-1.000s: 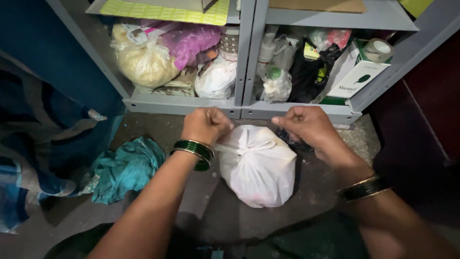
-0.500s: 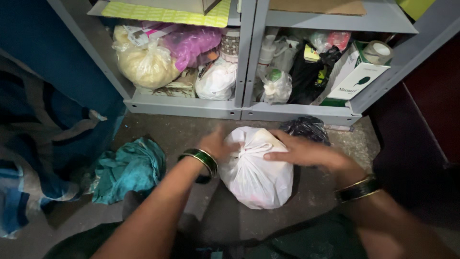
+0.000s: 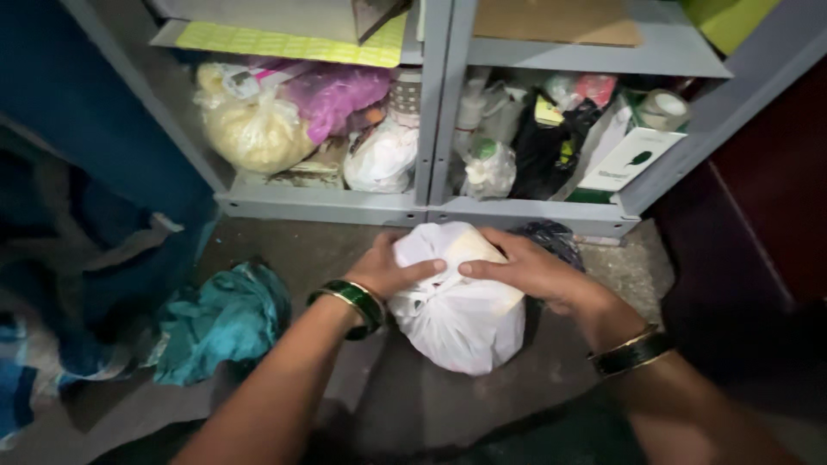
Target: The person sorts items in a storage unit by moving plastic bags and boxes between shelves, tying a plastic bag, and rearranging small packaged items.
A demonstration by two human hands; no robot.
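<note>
Left hand [image 3: 392, 271] and right hand [image 3: 525, 271] clasp white bag [image 3: 461, 314] top.

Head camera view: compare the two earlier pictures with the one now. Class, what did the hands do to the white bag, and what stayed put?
Both hands came in from the knot ends at the bag's top. The left hand and right hand now press on the white bag, which has tipped toward the shelf. The teal cloth and the shelf's packages stayed as they were.
</note>
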